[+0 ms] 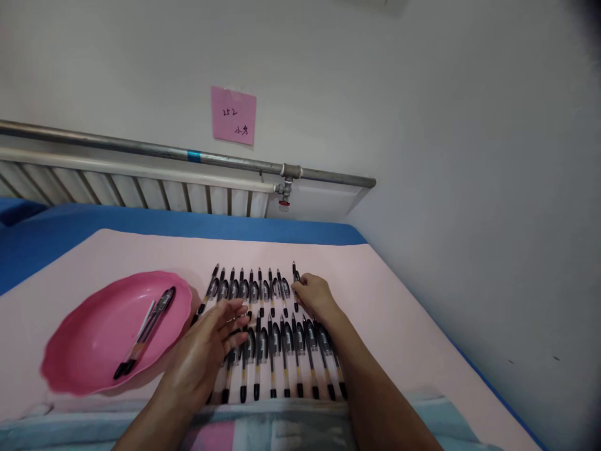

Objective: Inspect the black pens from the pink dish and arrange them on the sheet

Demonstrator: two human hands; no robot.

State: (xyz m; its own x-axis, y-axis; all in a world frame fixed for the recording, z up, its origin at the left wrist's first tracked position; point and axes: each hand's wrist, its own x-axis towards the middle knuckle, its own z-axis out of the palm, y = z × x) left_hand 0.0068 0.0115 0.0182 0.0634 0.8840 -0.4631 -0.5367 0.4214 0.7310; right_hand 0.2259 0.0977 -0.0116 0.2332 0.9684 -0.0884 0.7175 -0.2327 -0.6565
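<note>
Black gel pens lie side by side on the pink tabletop in two rows, a far row (260,292) and a near row (285,357), tips pointing away from me. Dark, clear-ended caps show beside their barrels. My right hand (315,294) pinches a gel pen (295,274) between thumb and fingers, at the right end of the far row. Over the left part of the rows, my left hand (213,332) hovers or rests with its fingers apart, holding nothing visible. It hides some of the pens; whether it touches them I cannot tell.
Left of the rows is a pink scalloped dish (89,338) holding a few pens (150,329) and a thin white piece. Behind the table's blue edge (211,224) are a radiator (173,197) and pipe (235,163). A wall (469,188) stands close on the right.
</note>
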